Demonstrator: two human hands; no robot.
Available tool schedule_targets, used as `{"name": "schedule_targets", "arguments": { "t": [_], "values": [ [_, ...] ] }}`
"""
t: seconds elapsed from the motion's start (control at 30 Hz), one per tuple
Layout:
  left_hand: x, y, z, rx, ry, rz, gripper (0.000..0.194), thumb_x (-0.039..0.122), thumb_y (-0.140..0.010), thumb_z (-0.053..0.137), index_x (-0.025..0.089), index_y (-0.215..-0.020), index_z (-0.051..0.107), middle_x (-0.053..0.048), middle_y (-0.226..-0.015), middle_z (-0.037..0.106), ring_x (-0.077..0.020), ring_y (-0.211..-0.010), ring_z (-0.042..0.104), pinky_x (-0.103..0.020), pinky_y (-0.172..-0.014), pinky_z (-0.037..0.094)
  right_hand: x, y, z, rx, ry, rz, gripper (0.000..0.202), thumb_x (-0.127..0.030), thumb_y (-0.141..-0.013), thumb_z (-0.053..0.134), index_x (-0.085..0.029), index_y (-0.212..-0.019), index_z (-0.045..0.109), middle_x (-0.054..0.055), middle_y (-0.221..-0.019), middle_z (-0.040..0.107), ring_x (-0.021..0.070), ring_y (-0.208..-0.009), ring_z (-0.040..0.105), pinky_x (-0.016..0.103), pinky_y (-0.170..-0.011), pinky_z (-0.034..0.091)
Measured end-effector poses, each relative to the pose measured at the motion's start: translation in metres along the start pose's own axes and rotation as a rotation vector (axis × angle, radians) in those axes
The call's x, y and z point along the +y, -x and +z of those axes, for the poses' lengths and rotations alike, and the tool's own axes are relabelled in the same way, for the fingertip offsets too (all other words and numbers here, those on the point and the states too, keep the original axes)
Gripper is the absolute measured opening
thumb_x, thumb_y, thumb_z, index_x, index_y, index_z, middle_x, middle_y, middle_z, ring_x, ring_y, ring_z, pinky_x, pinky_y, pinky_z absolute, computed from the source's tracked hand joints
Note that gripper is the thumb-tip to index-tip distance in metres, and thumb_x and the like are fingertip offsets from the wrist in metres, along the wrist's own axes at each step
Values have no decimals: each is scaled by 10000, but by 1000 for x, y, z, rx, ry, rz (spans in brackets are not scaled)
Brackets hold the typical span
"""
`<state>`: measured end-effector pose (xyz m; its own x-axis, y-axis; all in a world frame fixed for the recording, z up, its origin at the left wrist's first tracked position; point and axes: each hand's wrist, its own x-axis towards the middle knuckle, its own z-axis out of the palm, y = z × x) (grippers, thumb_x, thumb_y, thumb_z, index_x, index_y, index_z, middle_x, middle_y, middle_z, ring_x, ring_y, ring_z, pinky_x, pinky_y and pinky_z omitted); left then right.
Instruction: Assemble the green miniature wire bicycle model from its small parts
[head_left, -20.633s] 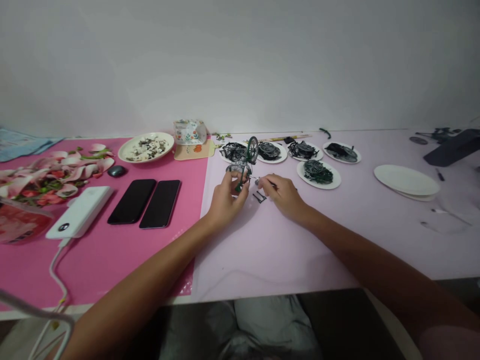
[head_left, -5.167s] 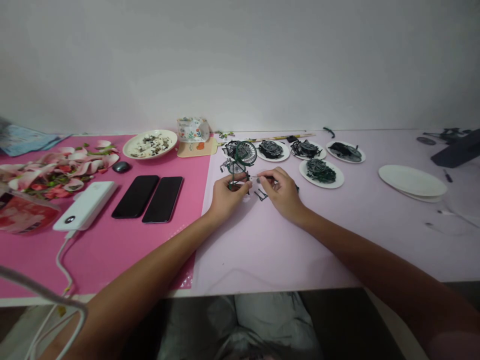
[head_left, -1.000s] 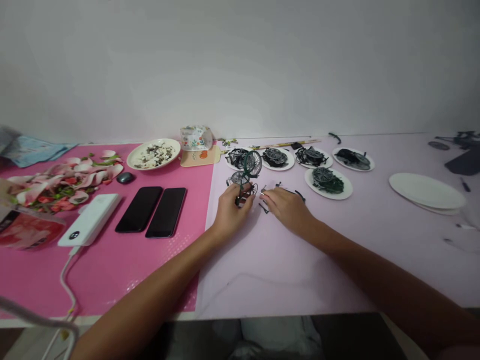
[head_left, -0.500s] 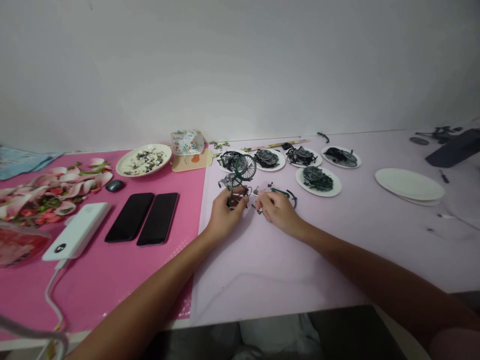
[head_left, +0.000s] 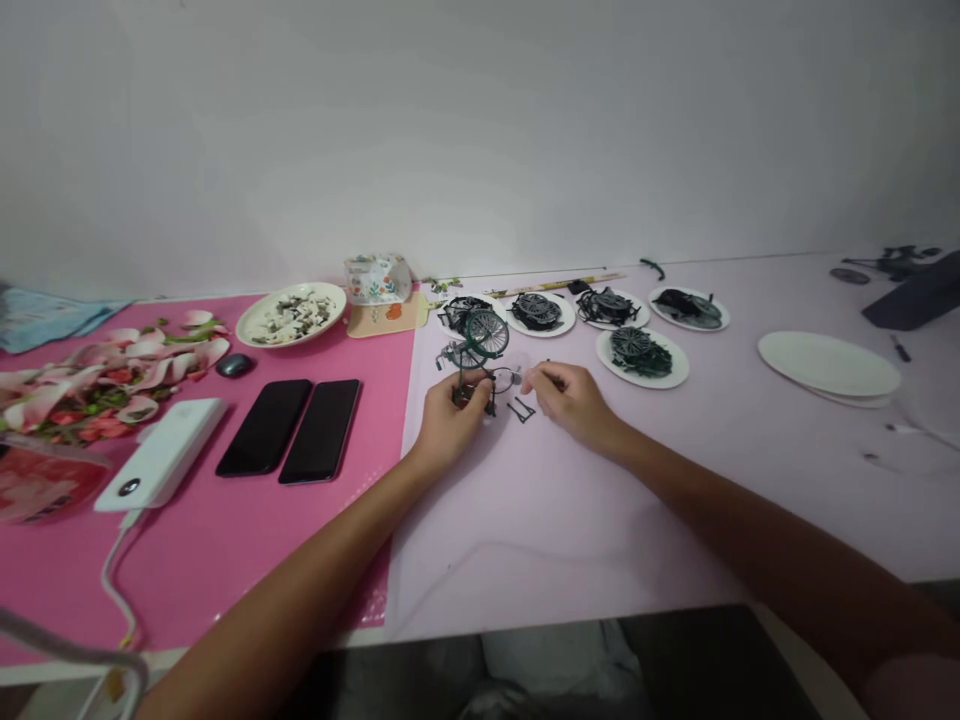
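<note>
My left hand (head_left: pixel 454 412) is closed around a dark green model bicycle (head_left: pixel 486 334), held tilted with a spoked wheel pointing up and away from me. Its lower part is partly hidden by my fingers. Just to the right, a short gap apart, my right hand (head_left: pixel 576 402) is closed in a pinch; whatever its fingertips hold is too small to make out. Below and between the hands, a small dark U-shaped frame piece (head_left: pixel 522 410) lies on the pale tabletop.
Behind my hands stand white plates of black bicycle parts, one plate (head_left: pixel 679 378) nearest. White plates (head_left: pixel 825 365) lie stacked at right. On the pink mat are two phones (head_left: pixel 321 432), a power bank (head_left: pixel 163 452), a bowl (head_left: pixel 251 338) and pink petals (head_left: pixel 105 375).
My right hand has drawn back to the right from the bicycle, and the thin light rod seen between the hands no longer shows. The U-shaped piece is now more exposed.
</note>
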<state>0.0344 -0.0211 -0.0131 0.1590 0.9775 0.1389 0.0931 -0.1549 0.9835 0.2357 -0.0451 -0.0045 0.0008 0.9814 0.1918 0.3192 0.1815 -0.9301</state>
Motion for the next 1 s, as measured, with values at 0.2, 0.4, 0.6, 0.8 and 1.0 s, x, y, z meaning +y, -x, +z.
{"name": "schedule_targets", "arguments": {
  "t": [0.2,0.4,0.6,0.8,1.0],
  "values": [
    [0,-3,-3,35,30,-41,390,484,-866,732,134,-1036,750,-38,-757,729,-146,-618,642,-260,-604,514,2,-20,-37,192,204,-205,473,-579,-1073,487,-248,-740,541,-3,-659,563,161,-608,499,324,-613,392],
    [-1,-5,-6,41,23,-45,405,510,-878,735,144,-1052,752,-29,-747,717,-151,-615,648,-261,-592,510,13,-29,-48,177,468,-236,356,-538,-1089,461,-268,-858,474,36,-870,598,205,-767,552,361,-718,452],
    [-8,-7,-5,45,33,-15,423,534,-894,734,147,-1064,752,-35,-768,733,-152,-614,649,-265,-588,516,23,-20,-21,-93,539,-396,235,-348,-975,667,-277,-892,459,122,-1164,722,330,-1170,627,492,-988,513],
    [-7,-5,-3,39,-27,19,365,485,-932,699,147,-1056,759,-42,-781,735,-159,-673,671,-263,-627,517,33,-24,-12,-95,549,-409,276,-269,-948,708,-286,-833,457,120,-1103,756,356,-1160,622,558,-1028,511],
    [-3,-2,-1,18,-34,32,326,436,-946,683,140,-1061,753,-54,-824,740,-150,-672,651,-268,-647,514,30,-22,-9,-68,480,-369,377,-240,-922,731,-289,-780,385,94,-992,740,325,-1079,636,498,-971,516]
  ]
}}
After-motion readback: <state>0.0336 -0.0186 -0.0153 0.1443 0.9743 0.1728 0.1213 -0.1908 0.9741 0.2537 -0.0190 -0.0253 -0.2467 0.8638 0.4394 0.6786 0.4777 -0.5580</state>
